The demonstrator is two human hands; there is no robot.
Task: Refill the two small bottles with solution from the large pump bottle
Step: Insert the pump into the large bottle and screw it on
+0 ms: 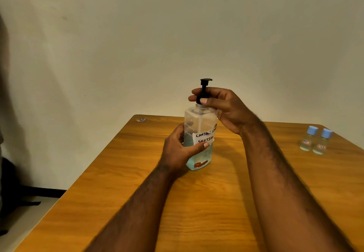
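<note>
The large pump bottle (200, 133) is standing upright on the wooden table (216, 202), toward the middle of its far half, with pale blue liquid sitting in the lower part of its clear body. A white handwritten label (204, 136) is showing "CONTAC" and "SOLUTIO"; the rest of the lettering is curving out of sight round the side. The left hand (181, 149) is gripping the bottle's body from the left, fingers curled behind it and thumb pressing across the front just below the label. The right hand (226, 108) is pinching the black pump (204, 86) low on its stem, thumb in front and fingers curled round, so the collar is mostly hidden while the spout head is sticking up above them. A reddish mark (201, 164) near the bottle's base is too blurred to read. Well apart, near the table's right edge, the first small bottle (307, 140) and the second small bottle (322, 142) are standing just beside each other, both wearing blue caps, their tiny labels illegible. A small bluish scrap (141, 120) is lying at the far left corner, too small to identify
</note>
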